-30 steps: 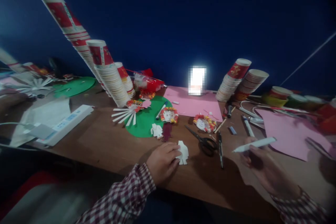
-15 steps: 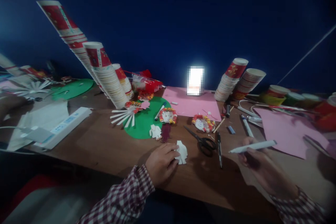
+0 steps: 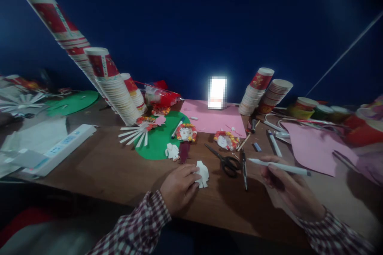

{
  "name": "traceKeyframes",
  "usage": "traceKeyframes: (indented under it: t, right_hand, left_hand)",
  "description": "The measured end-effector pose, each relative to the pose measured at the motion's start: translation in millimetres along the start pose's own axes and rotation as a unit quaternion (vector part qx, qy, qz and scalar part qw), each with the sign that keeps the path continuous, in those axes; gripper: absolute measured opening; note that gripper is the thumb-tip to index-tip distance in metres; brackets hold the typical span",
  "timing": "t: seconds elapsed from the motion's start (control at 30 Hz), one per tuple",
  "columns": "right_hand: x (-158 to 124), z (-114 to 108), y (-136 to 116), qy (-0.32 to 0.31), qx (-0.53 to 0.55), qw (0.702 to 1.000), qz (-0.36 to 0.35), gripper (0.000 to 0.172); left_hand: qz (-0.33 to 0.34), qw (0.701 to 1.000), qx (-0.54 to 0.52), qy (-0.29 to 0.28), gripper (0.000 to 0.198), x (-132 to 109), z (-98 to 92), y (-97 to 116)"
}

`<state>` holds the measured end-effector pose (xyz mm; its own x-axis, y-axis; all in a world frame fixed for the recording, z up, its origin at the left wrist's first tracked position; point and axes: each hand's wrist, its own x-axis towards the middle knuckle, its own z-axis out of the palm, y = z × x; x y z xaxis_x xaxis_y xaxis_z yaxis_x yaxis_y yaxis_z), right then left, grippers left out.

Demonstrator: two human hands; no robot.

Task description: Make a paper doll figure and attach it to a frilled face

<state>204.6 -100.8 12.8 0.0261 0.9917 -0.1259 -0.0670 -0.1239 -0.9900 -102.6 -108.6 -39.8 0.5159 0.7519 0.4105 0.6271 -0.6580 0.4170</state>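
My left hand [image 3: 178,185] rests on the wooden table [image 3: 113,167], its curled fingers pinching the edge of a small white paper cutout [image 3: 202,173]. Over the table to the right, my right hand [image 3: 287,189] is closed around a white marker pen [image 3: 279,166] that lies almost level, its tip pointing left. Between the two hands lie black scissors [image 3: 226,162] and a dark pen [image 3: 244,164]. Both sleeves are checked red and white.
Leaning stacks of paper cups [image 3: 110,81] stand at the back left, shorter stacks [image 3: 265,91] at the back right. Green paper [image 3: 158,137] and pink paper [image 3: 214,119] hold small decorated paper figures [image 3: 186,132]. A white power strip [image 3: 56,149] lies at left, another pink sheet [image 3: 314,149] at right.
The marker in my right hand has swung down from tilted to almost level and shifted left. My left hand stays on the white cutout. The view has shifted slightly.
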Motion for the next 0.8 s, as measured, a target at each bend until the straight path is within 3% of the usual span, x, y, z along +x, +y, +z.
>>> traceKeyframes:
  t: [0.27,0.4,0.47,0.57,0.63,0.8]
  right_hand:
    - [3.4,-4.0,7.1,0.002,-0.026,0.999,-0.026,0.026]
    - [8.8,-16.7,14.7,-0.006,-0.167,0.982,-0.09,0.021]
    - [11.1,-25.4,16.2,-0.039,-0.3,0.941,-0.155,0.022]
    - [15.1,-36.3,15.3,-0.106,-0.503,0.826,-0.23,0.045]
    - [19.2,-39.9,14.4,-0.111,-0.597,0.753,-0.253,0.057]
    - [30.5,-35.8,12.4,-0.084,-0.727,0.625,-0.274,0.044]
  left_hand:
    - [0.019,1.0,0.011,0.014,0.022,0.5,1.3,-1.2]
    - [0.012,1.0,0.016,0.015,0.022,-0.6,3.1,-3.3]
    - [0.016,1.0,0.02,0.018,0.022,-0.8,3.9,-4.5]
    - [0.024,0.999,0.029,0.022,0.022,-0.8,4.7,-5.9]
    - [0.028,0.999,0.033,0.021,0.022,-0.8,4.8,-6.5]
    - [0.035,0.998,0.044,0.02,0.023,-1.7,5.1,-8.2]
